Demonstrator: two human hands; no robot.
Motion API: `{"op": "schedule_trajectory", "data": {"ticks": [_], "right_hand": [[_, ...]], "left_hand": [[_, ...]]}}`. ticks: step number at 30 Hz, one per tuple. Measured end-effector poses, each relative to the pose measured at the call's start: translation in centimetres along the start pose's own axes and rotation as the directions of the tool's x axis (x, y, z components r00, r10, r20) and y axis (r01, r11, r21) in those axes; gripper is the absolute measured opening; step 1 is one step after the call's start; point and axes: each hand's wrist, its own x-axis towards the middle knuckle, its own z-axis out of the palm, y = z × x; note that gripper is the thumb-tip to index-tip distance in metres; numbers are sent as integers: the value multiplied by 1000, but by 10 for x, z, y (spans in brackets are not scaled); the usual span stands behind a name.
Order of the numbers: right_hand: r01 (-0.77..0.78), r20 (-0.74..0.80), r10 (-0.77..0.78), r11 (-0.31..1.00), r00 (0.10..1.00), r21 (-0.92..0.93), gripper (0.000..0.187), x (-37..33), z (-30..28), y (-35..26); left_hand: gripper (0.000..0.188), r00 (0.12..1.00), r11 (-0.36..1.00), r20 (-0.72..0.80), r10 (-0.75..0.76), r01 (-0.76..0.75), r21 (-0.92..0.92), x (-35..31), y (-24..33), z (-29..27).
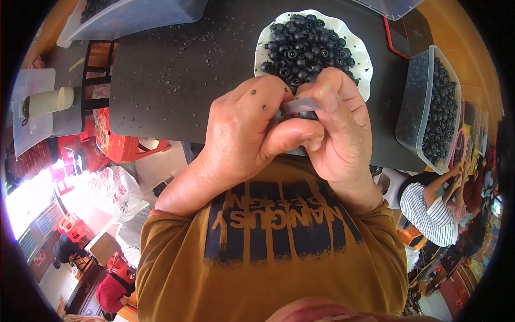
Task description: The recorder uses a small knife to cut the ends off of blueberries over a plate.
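Observation:
Close together over the table's near edge, both my hands are closed around the same small work. My left hand (238, 131) curls its fingers round one end of a thin grey, blade-like strip (299, 105), its thumb stretched underneath. At the strip's other end, my right hand (346, 129) pinches with thumb and finger. Just below the strip shows a bit of a small black part (307, 115); the fingers hide most of it, and which hand grips it is unclear. Behind my hands, a white scalloped plate (364, 67) carries a heap of round black hollow pieces (306, 48). Black specks dot my left hand.
Black crumbs (171, 75) are scattered over the dark table (161, 102). A clear tub (416, 102) of black pieces stands at right, near a red-edged phone-like object (396, 40). Another plastic tub (134, 21) is at far left. A person in stripes (429, 214) sits at right.

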Motion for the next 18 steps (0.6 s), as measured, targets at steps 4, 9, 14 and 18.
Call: {"op": "schedule_trajectory", "data": {"ticks": [4, 9, 14, 18], "right_hand": [[-21, -33, 22, 999, 999, 32, 15, -2, 2, 1], [12, -21, -12, 1000, 1000, 9, 15, -4, 0, 5], [12, -57, -12, 1000, 998, 4, 14, -7, 1, 5], [28, -75, -29, 1000, 997, -7, 13, -9, -1, 7]], "left_hand": [[49, 997, 997, -21, 69, -68, 45, -1, -2, 3], [47, 983, 982, -77, 166, -158, 102, -4, -9, 9], [47, 974, 957, -48, 220, -206, 202, -5, -15, 9], [47, 976, 939, -4, 217, -208, 275, -5, -13, 8]]}}
